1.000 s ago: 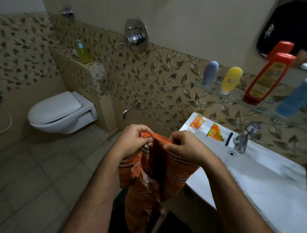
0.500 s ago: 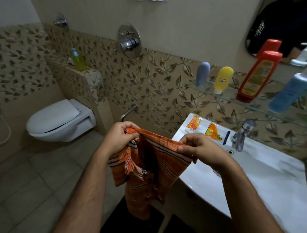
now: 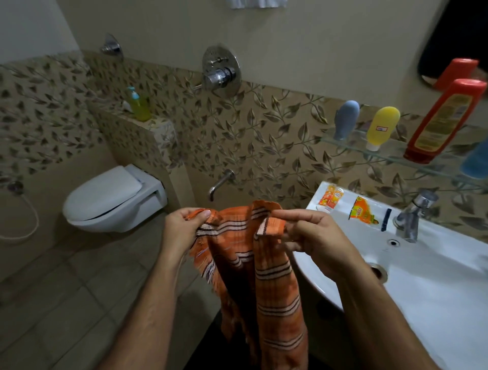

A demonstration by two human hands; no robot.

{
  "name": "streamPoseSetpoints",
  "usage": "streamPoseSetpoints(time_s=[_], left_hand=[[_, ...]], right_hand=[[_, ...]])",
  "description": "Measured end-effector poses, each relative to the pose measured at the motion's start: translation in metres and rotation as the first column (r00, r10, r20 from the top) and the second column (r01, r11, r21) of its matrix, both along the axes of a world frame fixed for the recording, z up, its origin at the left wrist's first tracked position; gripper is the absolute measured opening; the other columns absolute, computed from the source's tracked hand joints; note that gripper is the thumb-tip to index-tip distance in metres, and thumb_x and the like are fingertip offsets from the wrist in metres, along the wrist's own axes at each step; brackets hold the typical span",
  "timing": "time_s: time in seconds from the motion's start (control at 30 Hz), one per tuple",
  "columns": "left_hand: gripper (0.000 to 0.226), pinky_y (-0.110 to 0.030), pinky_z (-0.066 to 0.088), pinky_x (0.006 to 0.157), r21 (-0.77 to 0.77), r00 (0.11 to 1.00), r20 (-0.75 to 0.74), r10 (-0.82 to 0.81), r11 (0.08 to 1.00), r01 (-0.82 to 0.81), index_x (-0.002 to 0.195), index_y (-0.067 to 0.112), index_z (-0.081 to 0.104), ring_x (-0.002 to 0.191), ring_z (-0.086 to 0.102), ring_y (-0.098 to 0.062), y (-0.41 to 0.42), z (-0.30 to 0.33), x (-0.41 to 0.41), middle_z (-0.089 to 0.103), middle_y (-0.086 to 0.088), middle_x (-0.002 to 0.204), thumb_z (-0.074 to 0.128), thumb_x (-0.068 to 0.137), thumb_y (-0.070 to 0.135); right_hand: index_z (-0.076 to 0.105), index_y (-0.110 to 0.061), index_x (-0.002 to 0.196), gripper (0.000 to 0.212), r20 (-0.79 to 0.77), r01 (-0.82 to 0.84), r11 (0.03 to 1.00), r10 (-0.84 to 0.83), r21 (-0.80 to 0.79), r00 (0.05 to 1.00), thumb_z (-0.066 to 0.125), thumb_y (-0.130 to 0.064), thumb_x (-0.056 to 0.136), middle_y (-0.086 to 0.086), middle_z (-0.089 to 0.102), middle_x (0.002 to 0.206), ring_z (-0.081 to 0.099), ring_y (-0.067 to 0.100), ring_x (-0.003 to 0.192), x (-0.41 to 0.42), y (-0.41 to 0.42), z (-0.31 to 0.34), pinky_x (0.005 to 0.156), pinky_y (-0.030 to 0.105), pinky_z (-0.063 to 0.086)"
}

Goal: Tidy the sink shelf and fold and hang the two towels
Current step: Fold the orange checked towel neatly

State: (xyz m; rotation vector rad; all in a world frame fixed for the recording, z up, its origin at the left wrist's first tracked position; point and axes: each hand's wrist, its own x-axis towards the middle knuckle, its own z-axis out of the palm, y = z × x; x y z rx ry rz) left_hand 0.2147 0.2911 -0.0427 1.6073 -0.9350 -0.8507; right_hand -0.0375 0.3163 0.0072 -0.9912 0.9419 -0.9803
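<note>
An orange towel (image 3: 266, 285) with dark and white stripes hangs in front of me, left of the sink. My left hand (image 3: 182, 232) pinches its fringed top corner. My right hand (image 3: 314, 237) pinches the other top edge, which is folded over. The glass shelf (image 3: 343, 141) above the sink carries a grey bottle (image 3: 346, 118), a yellow bottle (image 3: 381, 126), a red bottle (image 3: 443, 121) and a blue bottle (image 3: 475, 158) at the frame's right edge. A strip of pale cloth (image 3: 257, 3) shows at the top edge.
The white sink (image 3: 435, 290) with its tap (image 3: 412, 214) is at the right; sachets (image 3: 330, 195) and a dark small item (image 3: 386, 223) lie on its rim. A toilet (image 3: 111, 200) stands at left, a green dispenser (image 3: 138, 105) on the ledge, a wall spout (image 3: 220, 182) behind the towel.
My hands moved apart and spread the towel's top edge, which was bunched between them. The view has tilted upward a little.
</note>
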Motion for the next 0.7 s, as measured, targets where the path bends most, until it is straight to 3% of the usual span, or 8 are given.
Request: streamPoseSetpoints(time_s=[0.1,0.23,0.33,0.43,0.5,0.57,0.7], left_hand=[[0.010,-0.024,0.054,0.062,-0.038,0.998,-0.057,-0.039,0.999,0.037,0.076,0.014,0.072,0.058,0.065,-0.006,-0.003,0.005,0.007,0.071,0.005,0.062,0.075,0.081,0.006],[0.001,-0.020,0.054,0.060,-0.087,0.990,-0.100,-0.102,0.992,0.093,0.082,0.007,0.073,0.060,0.065,-0.007,-0.002,0.014,0.006,0.072,0.000,0.068,0.073,0.083,0.006],[0.008,-0.026,0.056,0.064,-0.100,0.980,-0.132,-0.150,0.985,0.138,0.087,0.001,0.072,0.065,0.068,-0.014,-0.002,0.015,0.006,0.073,-0.011,0.077,0.073,0.083,0.007],[0.012,-0.034,0.056,0.072,-0.088,0.971,-0.157,-0.181,0.982,0.168,0.089,-0.001,0.072,0.071,0.068,-0.021,-0.001,0.013,0.012,0.074,-0.018,0.083,0.074,0.082,0.008],[0.010,-0.035,0.056,0.072,-0.081,0.965,-0.173,-0.199,0.979,0.188,0.088,0.000,0.073,0.071,0.068,-0.021,0.002,0.013,0.014,0.074,-0.017,0.082,0.074,0.082,0.009],[0.010,-0.031,0.055,0.066,-0.075,0.957,-0.205,-0.206,0.978,0.194,0.087,0.000,0.072,0.068,0.067,-0.019,0.006,0.013,0.013,0.073,-0.015,0.079,0.074,0.083,0.009],[0.008,-0.024,0.052,0.057,-0.057,0.913,-0.327,-0.244,0.969,0.239,0.086,0.002,0.071,0.061,0.064,-0.014,0.014,0.015,0.010,0.070,-0.007,0.069,0.072,0.084,0.009]], right_hand=[[0.072,-0.011,0.100,0.051,-0.147,-0.105,0.986,0.085,-0.132,0.985,0.041,0.026,0.084,0.007,0.077,0.086,0.073,0.014,0.076,0.014,0.005,0.006,0.063,0.024,0.059],[0.076,-0.018,0.089,0.031,-0.349,-0.081,0.967,-0.009,-0.242,0.937,0.065,0.010,0.084,0.003,0.078,0.081,0.074,0.014,0.075,0.031,0.005,0.008,0.069,0.025,0.059],[0.079,-0.029,0.081,0.017,-0.605,-0.160,0.923,-0.093,-0.351,0.790,0.076,-0.013,0.082,-0.006,0.075,0.079,0.071,0.007,0.077,0.039,0.004,0.007,0.072,0.030,0.058],[0.067,-0.043,0.063,0.023,-0.770,-0.340,0.859,-0.092,-0.382,0.631,0.077,-0.030,0.078,-0.005,0.061,0.082,0.059,0.006,0.080,0.045,0.003,0.008,0.071,0.033,0.051],[0.063,-0.035,0.066,0.016,-0.773,-0.386,0.852,-0.035,-0.355,0.633,0.069,-0.037,0.080,0.001,0.063,0.086,0.062,0.014,0.084,0.053,0.004,0.009,0.075,0.041,0.052],[0.064,-0.023,0.074,0.018,-0.700,-0.353,0.879,0.031,-0.320,0.713,0.066,-0.035,0.088,0.007,0.068,0.082,0.066,0.021,0.081,0.064,0.007,0.006,0.074,0.046,0.054],[0.069,-0.023,0.077,0.015,-0.601,-0.200,0.879,-0.115,-0.432,0.791,0.066,-0.026,0.091,-0.001,0.070,0.074,0.066,0.014,0.071,0.100,0.010,-0.006,0.067,0.040,0.055]])
